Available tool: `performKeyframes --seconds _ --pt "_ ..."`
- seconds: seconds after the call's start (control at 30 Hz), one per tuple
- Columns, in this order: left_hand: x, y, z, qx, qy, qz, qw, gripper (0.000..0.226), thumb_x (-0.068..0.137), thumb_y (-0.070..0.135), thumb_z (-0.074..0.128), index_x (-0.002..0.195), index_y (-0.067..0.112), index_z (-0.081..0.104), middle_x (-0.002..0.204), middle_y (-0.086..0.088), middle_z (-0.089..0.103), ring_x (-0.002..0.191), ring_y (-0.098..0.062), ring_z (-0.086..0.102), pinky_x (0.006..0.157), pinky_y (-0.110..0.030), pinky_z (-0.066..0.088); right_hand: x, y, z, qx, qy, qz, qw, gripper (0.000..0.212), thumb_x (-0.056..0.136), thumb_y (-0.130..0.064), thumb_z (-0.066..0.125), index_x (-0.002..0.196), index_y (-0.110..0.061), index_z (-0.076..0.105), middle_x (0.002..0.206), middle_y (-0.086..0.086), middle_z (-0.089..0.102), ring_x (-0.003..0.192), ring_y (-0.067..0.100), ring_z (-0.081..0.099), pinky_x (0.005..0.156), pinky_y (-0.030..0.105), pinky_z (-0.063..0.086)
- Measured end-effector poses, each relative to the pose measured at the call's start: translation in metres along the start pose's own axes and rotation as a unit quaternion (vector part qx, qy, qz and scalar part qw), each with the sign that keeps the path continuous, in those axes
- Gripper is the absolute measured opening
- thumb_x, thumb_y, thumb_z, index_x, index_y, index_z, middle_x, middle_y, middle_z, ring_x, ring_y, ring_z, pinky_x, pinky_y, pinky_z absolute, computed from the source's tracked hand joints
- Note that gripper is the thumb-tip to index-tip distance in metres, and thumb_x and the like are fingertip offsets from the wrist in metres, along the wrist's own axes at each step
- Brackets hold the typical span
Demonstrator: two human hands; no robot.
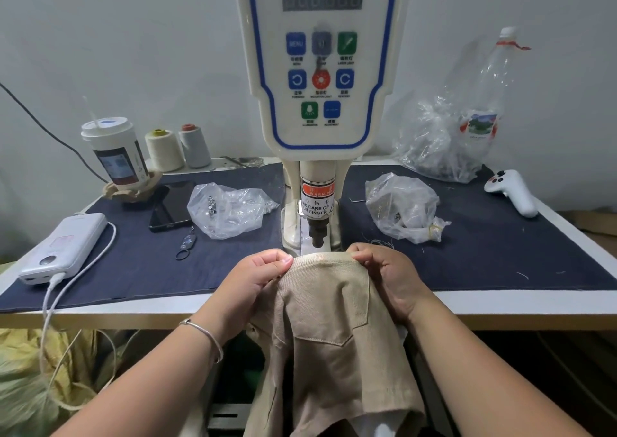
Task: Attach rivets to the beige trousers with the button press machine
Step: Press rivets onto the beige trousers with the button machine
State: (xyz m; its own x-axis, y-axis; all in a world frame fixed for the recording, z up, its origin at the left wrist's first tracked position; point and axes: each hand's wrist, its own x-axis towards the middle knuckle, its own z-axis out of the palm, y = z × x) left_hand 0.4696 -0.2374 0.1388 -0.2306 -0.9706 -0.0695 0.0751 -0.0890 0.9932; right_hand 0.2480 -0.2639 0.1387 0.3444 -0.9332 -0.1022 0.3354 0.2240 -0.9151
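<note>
Head view, left to right: white power bank [63, 248] at the counter's [140, 314] left edge, cable plugged in and trailing off the front. Behind it, lidded paper cup [115, 151] in a cardboard holder, then two thread cones [178, 149] against the wall. Dark phone [170, 207] flat on the navy cloth [147, 269], key ring [185, 244] just in front, crumpled clear bag [227, 211] with small metal pieces beside.

Left hand [257, 278], bracelet on the wrist, pinching the left corner of the beige trousers [334, 329], thumb on top, fingers curled under. Trousers' top edge stretched flat directly beneath the punch of the button press machine [322, 102], remainder draped over the counter's front edge toward the floor. Right hand [389, 274] gripping the opposite corner, fingers curled over the fabric. Both hands apart, one at each side of the punch.

Farther right, second clear bag [405, 207], larger plastic bag [440, 142] and empty bottle [494, 85] by the wall, white controller [512, 191] at the far end.
</note>
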Motion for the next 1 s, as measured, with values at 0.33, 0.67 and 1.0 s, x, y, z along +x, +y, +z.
performKeyframes --seconds 0.33,0.67,1.0 --pt "0.0002 -0.0017 0.0004 0.011 0.003 0.009 1.000 0.021 0.088 0.026 0.064 0.067 0.022 0.066 0.062 0.007 0.057 0.056 -0.004 0.049 0.052 -0.014 0.040 -0.0017 -0.0013 0.0013 -0.015 0.003 -0.003 1.000 0.022 0.085 -0.005 0.042 0.063 -0.008 0.042 0.062 0.004 0.032 0.056 0.011 0.035 0.053 0.023 0.036" --pt "0.0025 -0.0072 -0.0019 -0.007 0.002 0.013 1.000 0.020 0.084 0.031 0.064 0.067 0.020 0.061 0.061 0.003 0.054 0.054 -0.006 0.048 0.050 -0.015 0.039 0.0014 0.0033 -0.0031 -0.001 -0.004 0.008 1.000 0.019 0.080 -0.009 0.045 0.062 -0.008 0.041 0.062 0.004 0.030 0.057 0.013 0.033 0.057 0.028 0.030" --pt "0.0009 -0.0051 0.0023 -0.005 0.015 0.013 1.000 0.018 0.081 0.030 0.065 0.067 0.020 0.061 0.062 0.004 0.053 0.056 -0.006 0.047 0.052 -0.016 0.038 -0.0063 -0.0036 0.0067 -0.027 0.017 0.002 0.999 0.015 0.068 -0.011 0.051 0.056 -0.010 0.043 0.057 0.001 0.033 0.054 0.011 0.034 0.054 0.025 0.031"
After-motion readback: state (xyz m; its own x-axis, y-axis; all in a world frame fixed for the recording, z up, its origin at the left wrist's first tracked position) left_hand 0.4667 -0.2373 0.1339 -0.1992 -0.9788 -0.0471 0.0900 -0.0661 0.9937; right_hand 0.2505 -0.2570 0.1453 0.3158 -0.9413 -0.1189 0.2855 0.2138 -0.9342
